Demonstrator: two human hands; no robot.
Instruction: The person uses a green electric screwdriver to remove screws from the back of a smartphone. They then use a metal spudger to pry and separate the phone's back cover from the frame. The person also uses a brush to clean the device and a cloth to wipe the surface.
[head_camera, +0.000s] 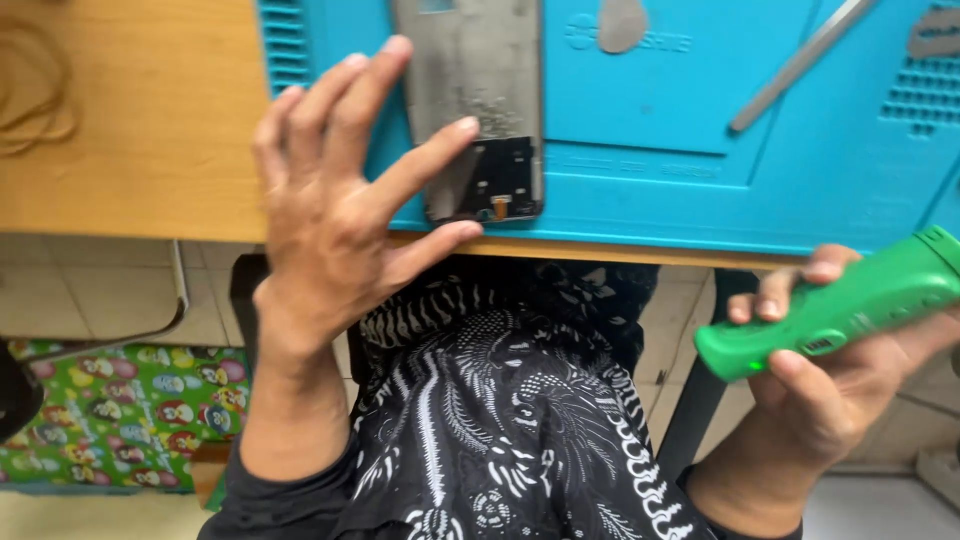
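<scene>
Right now we look down past our lap at the edge of the wooden surface (130, 150), where a blue work mat (680, 170) lies along the near rim. Our left hand (335, 215) is spread wide, fingers apart and closed on nothing, its fingertips (465, 126) reaching onto a phone frame (480, 100) that lies face down on the mat's left part. The index finger rests on the lower end of the frame, just beside the dark board section (500, 178) with a small orange tab at its bottom edge; the thumb lies along the surface's front edge just below it. Our right hand (830, 390) is off the surface, held low at the right beyond the near rim, and its grip is clamped around a green handheld tool (850, 305), fingers wrapped over the top and the thumb under its rounded front end. The tool points left and slightly down, well apart from the phone frame. On the mat farther back lie a grey metal rod (800, 65), set at a slant, and a small grey oval piece (622, 25). A loop of thin cord (35, 90) sits on the bare wood at far left. Below us are our black-and-white patterned clothes (510, 400) and, on the tiled floor to the left, a bright green printed sheet (120, 415).
</scene>
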